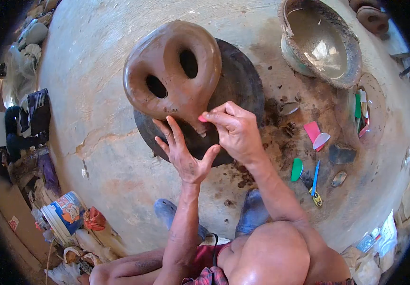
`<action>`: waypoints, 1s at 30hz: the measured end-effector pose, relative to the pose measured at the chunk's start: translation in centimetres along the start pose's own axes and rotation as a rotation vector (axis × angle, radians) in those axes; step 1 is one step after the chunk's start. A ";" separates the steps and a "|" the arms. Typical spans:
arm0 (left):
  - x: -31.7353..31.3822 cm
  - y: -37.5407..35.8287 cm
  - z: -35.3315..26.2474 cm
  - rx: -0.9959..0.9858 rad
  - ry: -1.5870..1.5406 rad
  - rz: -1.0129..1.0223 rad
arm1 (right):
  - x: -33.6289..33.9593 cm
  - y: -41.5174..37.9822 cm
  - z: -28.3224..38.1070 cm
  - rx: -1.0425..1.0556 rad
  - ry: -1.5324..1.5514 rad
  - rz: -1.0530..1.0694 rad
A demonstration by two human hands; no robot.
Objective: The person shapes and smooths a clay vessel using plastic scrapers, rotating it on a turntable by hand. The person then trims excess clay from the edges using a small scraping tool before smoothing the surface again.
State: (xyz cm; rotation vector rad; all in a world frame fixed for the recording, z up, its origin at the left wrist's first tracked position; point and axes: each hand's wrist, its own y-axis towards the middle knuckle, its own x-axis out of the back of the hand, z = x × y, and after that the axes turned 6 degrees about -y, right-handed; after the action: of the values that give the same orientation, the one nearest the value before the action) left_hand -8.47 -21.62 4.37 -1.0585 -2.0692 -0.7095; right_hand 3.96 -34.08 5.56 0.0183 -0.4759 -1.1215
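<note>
A wet brown clay form (pixel 176 90) with two oval holes stands on a dark round board (pixel 243 90). It is broad and rounded at the top and narrows toward me. My left hand (pixel 183 152) has its fingers spread, the fingertips at the lower edge of the clay. Between thumb and fingers, my right hand (pixel 236 130) pinches a small red scraper (pixel 203 117) against the narrow end of the form. Most of the scraper is covered by my fingers.
At upper right stands a basin (pixel 288 47) of murky water. A pink scraper (pixel 312 130), a green scraper (pixel 297 169), a blue tool (pixel 315 178) and clay crumbs lie on the floor at right. A white bucket (pixel 65 213) lies among clutter at lower left.
</note>
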 end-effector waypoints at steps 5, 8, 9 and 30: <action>0.7 0.6 0.5 -0.057 -0.040 0.013 | 5.7 0.3 0.0 0.100 0.001 0.543; 1.3 0.7 0.9 -0.078 -0.073 -0.017 | 7.7 1.9 0.8 0.012 -0.170 0.184; 1.1 0.7 1.0 -0.063 -0.086 -0.039 | 7.6 2.8 1.4 -0.009 -0.208 0.062; -0.9 0.2 -1.0 0.102 -0.245 -0.239 | 1.4 6.7 8.9 0.526 -0.623 0.411</action>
State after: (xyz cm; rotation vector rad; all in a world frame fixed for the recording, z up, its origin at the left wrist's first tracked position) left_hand -7.55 -22.66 4.33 -0.8863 -2.4444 -0.6056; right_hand 6.86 -30.38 15.70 0.0287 -1.2637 -0.5543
